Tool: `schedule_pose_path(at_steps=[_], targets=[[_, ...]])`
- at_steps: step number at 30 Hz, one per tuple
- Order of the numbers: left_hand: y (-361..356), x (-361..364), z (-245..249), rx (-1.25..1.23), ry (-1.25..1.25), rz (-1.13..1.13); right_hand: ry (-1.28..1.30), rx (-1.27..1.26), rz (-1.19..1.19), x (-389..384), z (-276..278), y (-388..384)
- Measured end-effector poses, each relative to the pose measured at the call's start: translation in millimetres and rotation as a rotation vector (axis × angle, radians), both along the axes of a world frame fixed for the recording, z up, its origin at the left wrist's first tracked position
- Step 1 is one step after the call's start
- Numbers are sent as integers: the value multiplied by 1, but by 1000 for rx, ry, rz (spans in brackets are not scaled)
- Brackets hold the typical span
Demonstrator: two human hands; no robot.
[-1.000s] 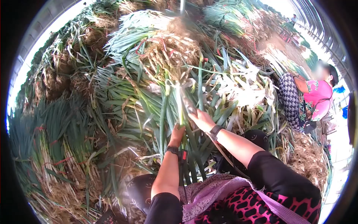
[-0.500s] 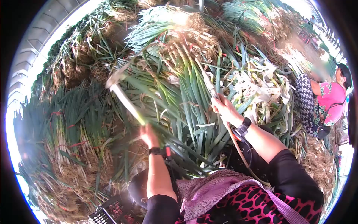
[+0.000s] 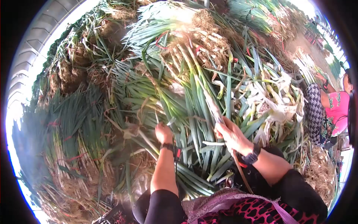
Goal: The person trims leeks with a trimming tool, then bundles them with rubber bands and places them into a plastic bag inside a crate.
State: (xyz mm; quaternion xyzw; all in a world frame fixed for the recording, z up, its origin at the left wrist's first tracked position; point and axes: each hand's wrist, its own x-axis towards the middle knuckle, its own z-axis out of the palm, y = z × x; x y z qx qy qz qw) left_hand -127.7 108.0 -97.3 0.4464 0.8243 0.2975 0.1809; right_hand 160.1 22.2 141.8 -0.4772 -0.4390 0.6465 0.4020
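Observation:
My left hand (image 3: 164, 133) is closed over the heap, and a thin pale green onion stalk (image 3: 157, 115) stands out above its fingers. Just left of that wrist, a thicker white green onion (image 3: 148, 141) lies slanted, its root end blurred. My right hand (image 3: 233, 136) is wrapped round a pale wand (image 3: 212, 105) whose tip points up and away from me. From below that hand a brown hose (image 3: 241, 172) runs toward my lap. Between the hands lie long loose green onions (image 3: 194, 100), leaves toward me and roots away.
Bundles of green onions (image 3: 71, 123) with red ties are stacked at left. A rooty bundle (image 3: 209, 41) lies at the far middle. Stripped pale leaves (image 3: 276, 100) pile up at right. A person in pink (image 3: 337, 108) sits at the far right. A dark crate (image 3: 115, 215) is at lower left.
My left hand has moved right and away from me; the green onion it held upright now lies beside the wrist. My right hand and the wand have come nearer to me. The view has shifted.

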Motion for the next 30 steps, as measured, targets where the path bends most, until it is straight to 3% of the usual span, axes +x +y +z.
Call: schedule_pose_path(at_steps=[3, 5, 8, 11, 14, 18, 22, 23, 26, 27, 28, 30], targets=[[80, 33, 35, 70, 61, -54, -96, 62, -1, 4, -6, 4], [111, 52, 54, -75, 261, -28, -78, 73, -15, 5, -6, 7], [131, 64, 53, -301, 345, 32, -181, 50, -48, 8, 4, 11], [142, 59, 50, -319, 293, 34, -110, 34, -93, 16, 5, 16], [149, 47, 49, -342, 71, 15, -73, 31, -49, 25, -4, 14], [151, 51, 39, -13, 587, 14, -160, 62, -42, 31, 1, 9], [160, 46, 40, -284, 357, -50, -208, 66, -38, 38, 0, 6], [166, 45, 45, -309, 178, 74, -210, 63, -45, 39, -1, 7], [168, 20, 27, -213, -127, -16, -219, 92, -59, 40, 7, 12], [172, 4, -4, -40, -364, 22, -219, 107, -65, 40, 9, 13], [168, 0, 0, 133, -601, 54, -240, 107, -56, 41, 9, 14], [149, -8, 10, 232, -928, 123, -278, 107, -37, 45, 7, 14]])
